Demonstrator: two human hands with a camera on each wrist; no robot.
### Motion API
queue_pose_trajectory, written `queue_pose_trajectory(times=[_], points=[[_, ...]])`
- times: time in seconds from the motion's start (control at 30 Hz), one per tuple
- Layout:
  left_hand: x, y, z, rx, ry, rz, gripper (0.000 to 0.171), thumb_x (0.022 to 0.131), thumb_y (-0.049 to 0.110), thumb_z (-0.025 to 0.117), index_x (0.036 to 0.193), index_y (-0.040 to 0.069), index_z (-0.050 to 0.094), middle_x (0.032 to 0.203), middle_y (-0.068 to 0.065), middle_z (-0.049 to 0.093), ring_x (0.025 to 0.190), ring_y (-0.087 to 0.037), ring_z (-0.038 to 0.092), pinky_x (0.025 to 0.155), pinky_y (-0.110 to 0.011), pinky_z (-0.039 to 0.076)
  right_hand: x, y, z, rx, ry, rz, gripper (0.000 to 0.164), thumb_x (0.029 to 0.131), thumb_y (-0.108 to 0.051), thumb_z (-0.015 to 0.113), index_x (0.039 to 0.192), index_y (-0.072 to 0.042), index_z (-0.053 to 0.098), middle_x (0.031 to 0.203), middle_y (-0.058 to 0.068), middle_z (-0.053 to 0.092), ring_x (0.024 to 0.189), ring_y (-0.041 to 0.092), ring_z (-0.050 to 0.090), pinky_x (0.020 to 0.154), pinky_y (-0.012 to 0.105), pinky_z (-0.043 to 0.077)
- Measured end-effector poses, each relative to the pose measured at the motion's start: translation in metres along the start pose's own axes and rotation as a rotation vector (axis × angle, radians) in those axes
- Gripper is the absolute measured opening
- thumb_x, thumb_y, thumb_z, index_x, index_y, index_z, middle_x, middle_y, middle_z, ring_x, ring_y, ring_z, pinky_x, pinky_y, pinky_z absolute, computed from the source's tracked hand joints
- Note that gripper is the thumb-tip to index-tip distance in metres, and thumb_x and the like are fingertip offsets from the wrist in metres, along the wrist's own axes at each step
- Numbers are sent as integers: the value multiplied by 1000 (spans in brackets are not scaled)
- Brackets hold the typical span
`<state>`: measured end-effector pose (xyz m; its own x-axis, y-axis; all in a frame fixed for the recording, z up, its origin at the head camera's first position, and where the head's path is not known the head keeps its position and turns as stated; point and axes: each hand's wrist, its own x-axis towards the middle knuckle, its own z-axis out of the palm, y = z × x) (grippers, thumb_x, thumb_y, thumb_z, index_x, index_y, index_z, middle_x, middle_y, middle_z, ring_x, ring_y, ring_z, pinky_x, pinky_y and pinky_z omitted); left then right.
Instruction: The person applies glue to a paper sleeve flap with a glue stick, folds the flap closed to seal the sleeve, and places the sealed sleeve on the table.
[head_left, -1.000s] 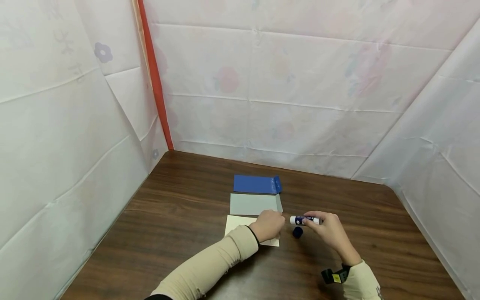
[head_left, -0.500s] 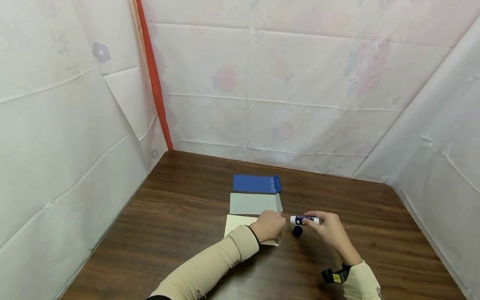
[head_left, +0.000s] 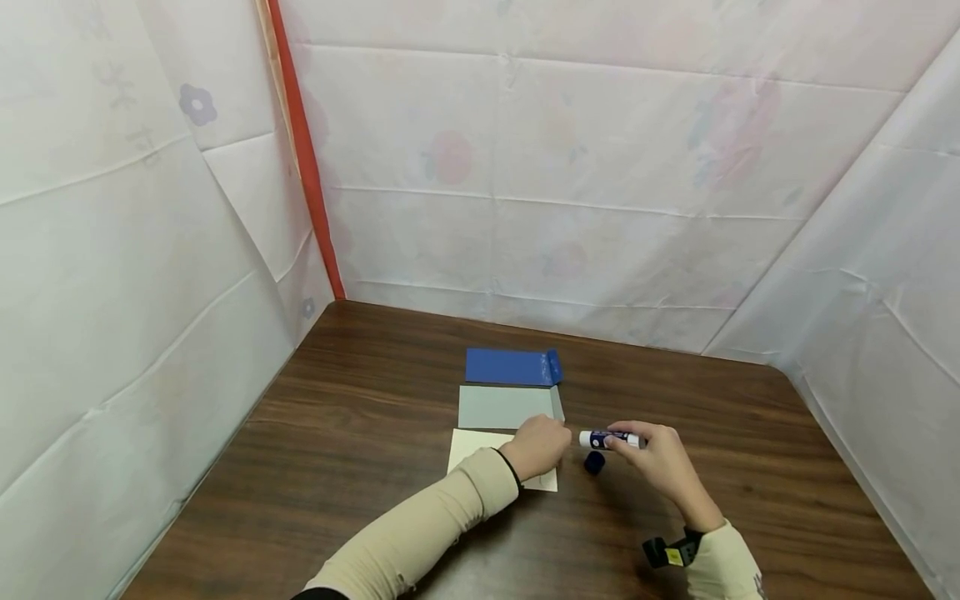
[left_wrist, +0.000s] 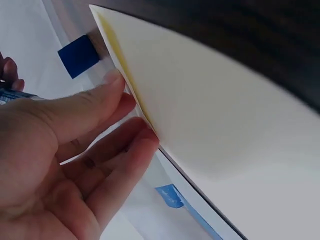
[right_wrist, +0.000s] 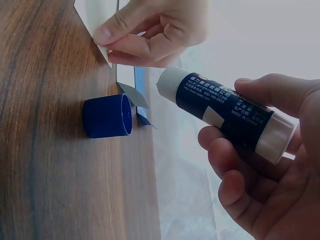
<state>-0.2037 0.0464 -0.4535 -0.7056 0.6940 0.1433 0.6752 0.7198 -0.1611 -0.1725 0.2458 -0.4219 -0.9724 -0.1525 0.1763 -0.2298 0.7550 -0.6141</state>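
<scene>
A cream envelope (head_left: 468, 450) lies nearest the person; my left hand (head_left: 536, 447) pinches its right edge between thumb and fingertips. In the left wrist view a yellowish strip runs along the edge of the cream envelope (left_wrist: 210, 100) by the thumb. My right hand (head_left: 663, 462) holds an uncapped glue stick (right_wrist: 225, 110), with a dark blue label and white ends, between thumb and fingers. It is tilted above the table, its white tip toward the left hand. The glue stick's blue cap (right_wrist: 106, 116) sits on the table below it.
Behind the cream envelope lie a pale grey-green envelope (head_left: 502, 407) and a blue envelope (head_left: 502, 367), both with flaps at the right end. The brown wood-grain table (head_left: 337, 417) is bounded by white sheeting (head_left: 600, 167) at the back and sides.
My left hand has shifted very slightly at the cream envelope's right edge, and more of the near right corner shows. The right hand and glue stick keep their place.
</scene>
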Motion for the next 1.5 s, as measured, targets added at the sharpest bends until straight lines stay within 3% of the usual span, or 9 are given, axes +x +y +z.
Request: queue_pose_trajectory(times=[0.2,0.33,0.43,0.57,0.8,0.97,1.07,1.27,1.5], points=[[-6,5,1,-15,19,-6,12,87,13,69,76,18,72,74,4,71,63,-10,66,54,-21,53,0,1,2,10,-10,11,20,88,-22,73,101,-7,76,85,7,73,56,4,46,47,22,37],[-9,7,-1,-69,-29,-11,9,77,22,81,73,20,73,72,7,71,63,-10,67,55,-21,53,0,0,2,12,-16,19,21,88,-23,73,101,-7,76,85,7,73,55,4,45,47,22,37],[-9,8,-3,-86,-86,-11,20,69,36,87,72,21,74,74,7,70,64,-11,66,57,-23,54,0,0,2,15,-19,23,21,88,-23,73,102,-7,75,86,8,73,56,4,46,47,22,37],[-9,8,-4,-95,-158,-21,30,66,48,86,73,22,74,81,3,68,68,-12,65,59,-25,54,0,0,1,15,-29,31,23,88,-25,72,103,-7,75,88,8,73,58,6,48,47,22,38],[-6,8,0,-66,-136,-35,32,62,50,87,72,23,73,83,4,69,70,-11,65,59,-23,54,0,0,1,17,-33,39,24,89,-26,72,103,-6,75,88,8,73,60,7,49,48,22,38],[-7,4,0,-90,-131,-18,32,67,50,84,70,20,71,84,3,68,72,-11,64,61,-23,53,1,1,0,7,-27,40,23,88,-25,72,103,-7,75,88,8,73,57,5,47,48,22,37],[-8,1,-2,-100,-138,0,25,74,40,83,71,19,71,88,4,68,75,-11,64,64,-23,53,1,2,-1,5,-37,52,25,89,-26,72,104,-7,75,89,9,73,58,7,48,48,22,37],[-7,2,-3,-81,-158,10,13,74,23,85,74,19,72,92,5,68,75,-11,64,64,-22,53,1,2,0,23,-47,69,25,89,-26,72,104,-6,75,90,9,73,61,8,49,49,22,38],[-5,2,-2,-34,-139,11,10,88,14,69,82,19,74,98,5,70,76,-11,66,64,-22,53,2,3,-1,5,-36,56,24,89,-25,72,104,-7,75,90,9,73,60,7,48,49,22,38]])
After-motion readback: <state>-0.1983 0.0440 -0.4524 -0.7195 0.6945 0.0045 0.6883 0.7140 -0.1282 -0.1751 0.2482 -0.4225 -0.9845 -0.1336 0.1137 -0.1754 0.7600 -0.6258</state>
